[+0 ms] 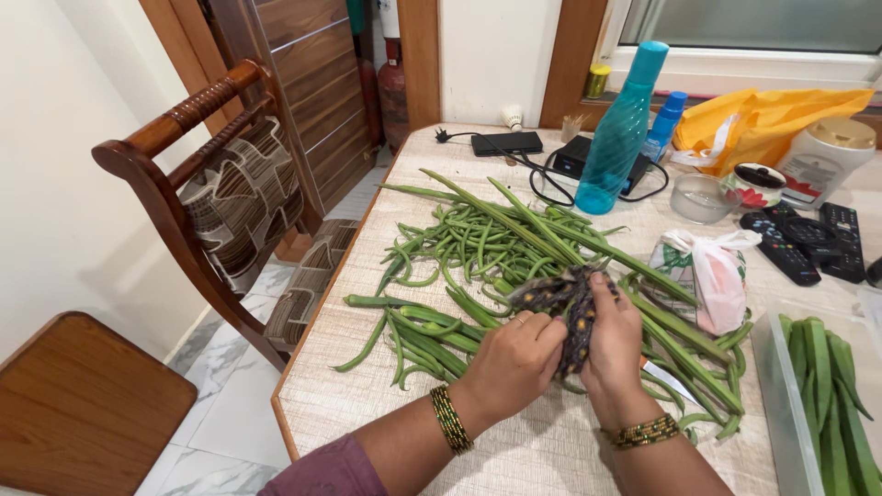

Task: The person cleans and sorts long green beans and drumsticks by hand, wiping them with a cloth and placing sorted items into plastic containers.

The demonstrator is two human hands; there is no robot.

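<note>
My left hand (pixel 513 360) and my right hand (pixel 614 342) are both closed on a dark patterned cloth (pixel 568 301), held between them just above the table. Beneath and beyond the hands a pile of green beans (pixel 469 243) and long green stalks (pixel 542 230) spreads across the table (pixel 367 395). Some thicker green pods (pixel 418 331) lie left of my left hand. A knife blade (pixel 668 379) shows on the table just right of my right wrist. Both wrists wear beaded bangles.
A clear container (pixel 785 395) with green pods stands at the right edge. A knotted plastic bag (pixel 712 271), teal bottle (pixel 620 129), glass bowl (pixel 698 197), remote controls (pixel 808 241), yellow bag (pixel 763 119) and cabled devices (pixel 507 142) sit farther back. A wooden chair (pixel 220 193) stands left.
</note>
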